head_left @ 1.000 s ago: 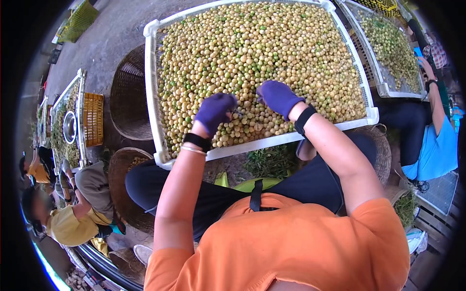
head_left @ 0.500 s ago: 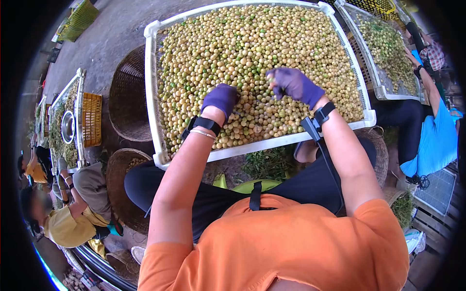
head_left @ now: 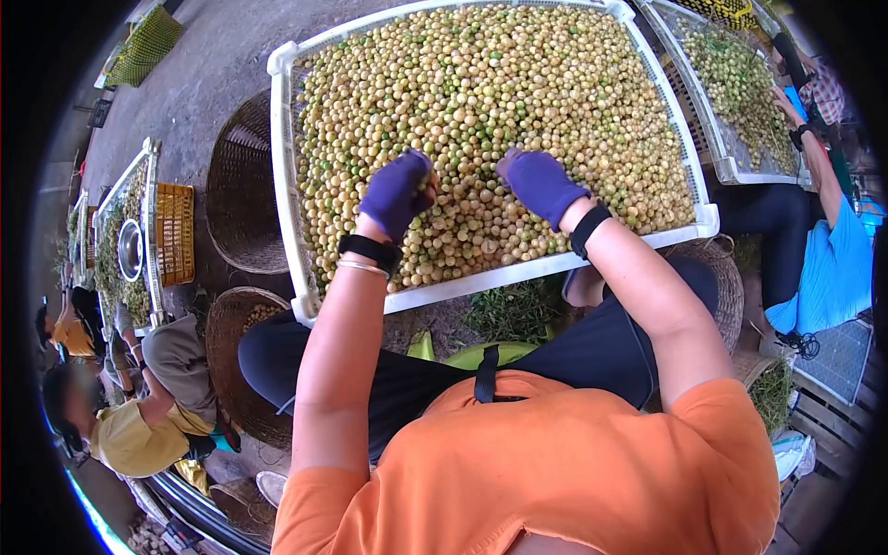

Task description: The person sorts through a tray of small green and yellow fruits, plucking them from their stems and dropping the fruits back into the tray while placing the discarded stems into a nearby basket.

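A white-framed mesh tray [head_left: 504,275] lies before me, spread with small round tan and green fruits [head_left: 481,83]. Both my hands wear purple fingerless gloves and are over the near middle of the heap. My left hand [head_left: 398,196] has its fingers curled inward just above the fruits; whatever they hold is hidden by the glove. Level with it, my right hand [head_left: 540,185] bends its fingers down at the fruits, the tips out of sight. A small gap with fruits showing separates the two hands.
Wicker baskets stand left of the tray, one tall [head_left: 242,185] and one lower with fruits inside [head_left: 222,347]. A co-worker in blue [head_left: 823,268] reaches to another tray [head_left: 740,102] at right. At left, a person in yellow [head_left: 139,439] sits near a tray holding a metal bowl [head_left: 129,250].
My left hand has shifted slightly left and turned, showing its thumb side. My right hand has come down from a raised position, its fingers now curled at the fruits.
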The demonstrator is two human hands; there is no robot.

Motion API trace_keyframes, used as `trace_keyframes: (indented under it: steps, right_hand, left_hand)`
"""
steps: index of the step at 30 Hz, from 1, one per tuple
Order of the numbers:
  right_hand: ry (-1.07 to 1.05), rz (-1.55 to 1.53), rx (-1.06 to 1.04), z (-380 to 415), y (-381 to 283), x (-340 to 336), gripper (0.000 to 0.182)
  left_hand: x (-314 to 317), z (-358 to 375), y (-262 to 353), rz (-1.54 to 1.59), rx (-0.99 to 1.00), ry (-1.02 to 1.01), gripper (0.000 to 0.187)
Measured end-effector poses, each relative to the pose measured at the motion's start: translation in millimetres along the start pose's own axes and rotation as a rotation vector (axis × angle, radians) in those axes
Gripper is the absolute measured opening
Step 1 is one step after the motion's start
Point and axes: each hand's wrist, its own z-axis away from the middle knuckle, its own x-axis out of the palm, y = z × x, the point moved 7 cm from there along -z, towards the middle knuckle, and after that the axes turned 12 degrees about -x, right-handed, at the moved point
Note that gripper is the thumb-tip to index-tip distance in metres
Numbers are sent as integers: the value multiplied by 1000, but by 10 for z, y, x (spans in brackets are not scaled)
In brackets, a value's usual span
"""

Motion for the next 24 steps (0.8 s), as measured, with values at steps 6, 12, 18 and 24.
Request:
trace_keyframes:
  steps: [6,12,18,24]
  right_hand:
    - [78,-8,1,-2,6,60,12]
    - [38,1,-31,4,-108,-52,12]
    - [42,-75,19,67,-58,-22,13]
    - [-30,-98,-2,91,-57,-67,13]
  left_hand:
    - [105,-122,211,-564,497,89,20]
    - [305,-369,-4,-1502,110,348,29]
    - [385,-361,-24,-1541,83,291,29]
    - [170,-253,81,-939,103,280,28]
